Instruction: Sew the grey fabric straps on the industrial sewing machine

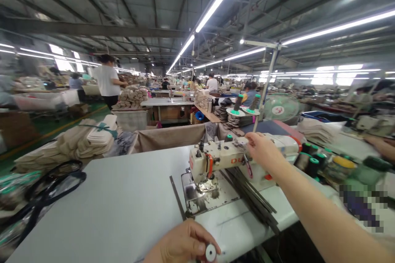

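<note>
Low in the view, my left hand (185,242) pinches a bobbin (210,252), its pale round face with a dark centre hole turned up. My right hand (262,148) reaches to the top of the white sewing machine (228,154), fingers drawn together. What sits between those fingertips is too small to make out. Thread snips (247,167) with pinkish-red handles hang on the front of the machine arm. Dark fabric strips (249,197) lie across the table under the arm, and one more strip (177,197) lies left of the needle plate.
Thread cones (237,104) stand on a rack behind the machine; more spools (312,167) crowd its right side. A green fan (280,109) is behind. Stacked beige pieces (70,141) and black straps (61,185) lie left of the white table (108,205). Other people work farther off.
</note>
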Demonstrator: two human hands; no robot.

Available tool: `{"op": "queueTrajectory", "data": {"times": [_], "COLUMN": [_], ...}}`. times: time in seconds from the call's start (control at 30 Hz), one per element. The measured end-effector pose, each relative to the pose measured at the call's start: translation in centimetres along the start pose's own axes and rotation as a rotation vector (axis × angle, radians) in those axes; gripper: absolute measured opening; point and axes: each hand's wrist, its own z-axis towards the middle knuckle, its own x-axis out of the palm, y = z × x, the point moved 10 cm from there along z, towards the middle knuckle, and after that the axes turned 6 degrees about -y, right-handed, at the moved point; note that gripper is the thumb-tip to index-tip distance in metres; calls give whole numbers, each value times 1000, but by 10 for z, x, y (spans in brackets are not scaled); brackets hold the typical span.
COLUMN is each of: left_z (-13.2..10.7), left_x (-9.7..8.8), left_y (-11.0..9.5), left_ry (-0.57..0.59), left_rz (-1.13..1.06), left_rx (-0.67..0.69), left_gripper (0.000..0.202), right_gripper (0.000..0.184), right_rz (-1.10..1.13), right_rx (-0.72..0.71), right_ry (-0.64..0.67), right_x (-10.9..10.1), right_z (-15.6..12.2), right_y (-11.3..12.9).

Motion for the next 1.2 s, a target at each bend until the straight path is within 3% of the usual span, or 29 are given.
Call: {"op": "queueTrajectory", "data": {"times": [0.07,0.17,0.3,0.47,0.57,0.63,0.83,1.0,1.1,1.2], "left_z": [-5,-9,-10,-11,-13,-14,-14,-16,-19,-21], "left_x": [10,17,10,1,0,-2,1,11,15,17], "left_y": [1,2,10,17,16,18,18,16,15,13], "left_ry": [73,113,120,120,104,88,112,152,177,186], "left_rz": [84,176,204,230,221,215,220,134,88,79], "left_rx": [-52,-93,-107,-110,-124,-149,-184,-215,-207,-197], "left_gripper": [76,76,78,79,80,83,79,72,68,64], "right_gripper": [35,26,30,61,76,76,67,46,30,26], "right_rz": [68,156,344,736,913,995,985,640,405,200], "right_rx": [78,246,435,512,578,607,607,505,425,355], "right_ry": [-65,-125,-78,-9,-12,13,57,-11,-28,-31], "right_x": [-1,5,38,86,99,103,86,49,31,21], "right_z": [-21,-60,-103,-114,-123,-135,-157,-128,-105,-88], "right_y": [-14,-43,-68,-58,-50,-44,-45,-63,-59,-46]}}
